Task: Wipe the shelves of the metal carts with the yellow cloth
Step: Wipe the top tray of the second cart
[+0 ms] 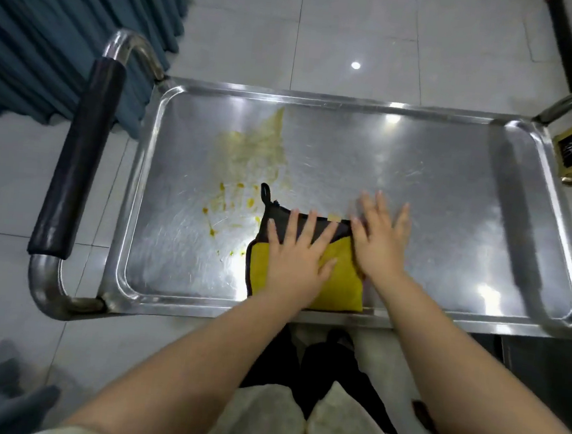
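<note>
White floor tiles point(360, 34) lie around the metal cart's shelf point(450, 195). The yellow cloth point(341, 282) lies at 6 o'clock on it. The left hand point(297, 255) presses flat on the cloth, fingers spread wide. The right hand point(382, 241), flat and wide, rests on its 3 o'clock edge. Yellow smears point(249, 149) sit at 11 o'clock from the cloth. A black handle point(75, 183) is at 9 o'clock, a blue curtain point(51, 44) at 10.
</note>
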Tool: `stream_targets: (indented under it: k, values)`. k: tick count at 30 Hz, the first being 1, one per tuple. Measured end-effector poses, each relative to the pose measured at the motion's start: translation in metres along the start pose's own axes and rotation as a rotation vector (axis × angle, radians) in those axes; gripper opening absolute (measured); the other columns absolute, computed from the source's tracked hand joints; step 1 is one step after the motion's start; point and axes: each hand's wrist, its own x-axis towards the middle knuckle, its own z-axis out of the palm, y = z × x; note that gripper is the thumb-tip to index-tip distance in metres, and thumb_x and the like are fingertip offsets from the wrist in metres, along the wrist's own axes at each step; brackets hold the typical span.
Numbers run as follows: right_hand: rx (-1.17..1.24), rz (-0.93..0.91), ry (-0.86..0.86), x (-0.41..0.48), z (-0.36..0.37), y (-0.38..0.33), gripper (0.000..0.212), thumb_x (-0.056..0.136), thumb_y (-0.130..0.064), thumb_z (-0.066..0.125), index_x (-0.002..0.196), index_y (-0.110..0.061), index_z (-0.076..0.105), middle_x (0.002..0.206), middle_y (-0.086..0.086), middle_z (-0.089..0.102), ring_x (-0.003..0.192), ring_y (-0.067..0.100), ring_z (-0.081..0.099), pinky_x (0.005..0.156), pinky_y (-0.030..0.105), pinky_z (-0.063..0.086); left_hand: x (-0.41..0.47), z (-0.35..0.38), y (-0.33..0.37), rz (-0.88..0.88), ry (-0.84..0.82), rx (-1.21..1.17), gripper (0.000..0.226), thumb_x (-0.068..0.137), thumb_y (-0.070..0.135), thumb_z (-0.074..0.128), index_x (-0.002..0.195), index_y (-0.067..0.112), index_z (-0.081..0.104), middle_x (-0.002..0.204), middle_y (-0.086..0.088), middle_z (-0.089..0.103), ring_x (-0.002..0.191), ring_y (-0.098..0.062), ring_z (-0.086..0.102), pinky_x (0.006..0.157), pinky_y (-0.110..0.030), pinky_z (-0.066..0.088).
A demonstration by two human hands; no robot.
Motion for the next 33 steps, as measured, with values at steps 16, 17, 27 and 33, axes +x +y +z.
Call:
stream_targets:
  k: [16,17,27,33]
  values:
    - [-0.333,-0.121,-0.048,0.091,0.023,-0.032,0.058,0.1,-0.054,0.011,0.154,-0.042,-0.007,0.164,-0.01,-0.011,0.149,0.032,-0.016,0.115,0.061,-0.014,-0.024,-0.011,-0.082,-0.287,-0.092,0.185,0.068,0.089,0.079,0.017,0.152,0.053,0.007,0.165,0.007,0.008,0.148,-0.047,0.0,0.101,-0.082,0.005]
    - [-0.344,-0.12,-0.049,0.092,0.023,-0.032,0.058,0.1,-0.054,0.008,0.154,-0.042,-0.009,0.164,-0.009,-0.012,0.149,0.032,-0.017,0.115,0.06,-0.014,-0.002,-0.015,-0.084,-0.3,-0.077,0.181,0.068,0.089,0.079,0.015,0.152,0.053,0.006,0.165,0.007,0.008,0.148,-0.047,-0.001,0.102,-0.082,0.004]
    - [-0.356,-0.13,-0.002,0.104,0.023,-0.024,0.061,0.097,-0.059,0.01,0.155,-0.043,0.0,0.165,-0.007,0.002,0.151,0.032,-0.005,0.112,0.05,-0.021,0.224,-0.047,-0.104,-0.255,-0.086,0.175,0.068,0.091,0.076,0.01,0.153,0.05,0.0,0.166,0.007,-0.005,0.147,-0.045,-0.011,0.104,-0.079,-0.002]
    - [-0.323,-0.134,-0.064,0.1,0.018,-0.023,0.063,0.095,-0.061,0.007,0.153,-0.045,-0.009,0.164,-0.009,-0.009,0.15,0.03,-0.014,0.116,0.059,-0.012,0.038,-0.015,-0.06,-0.191,-0.079,0.161,0.066,0.093,0.073,0.024,0.153,0.047,0.02,0.164,0.004,0.018,0.147,-0.048,0.008,0.105,-0.079,0.008]
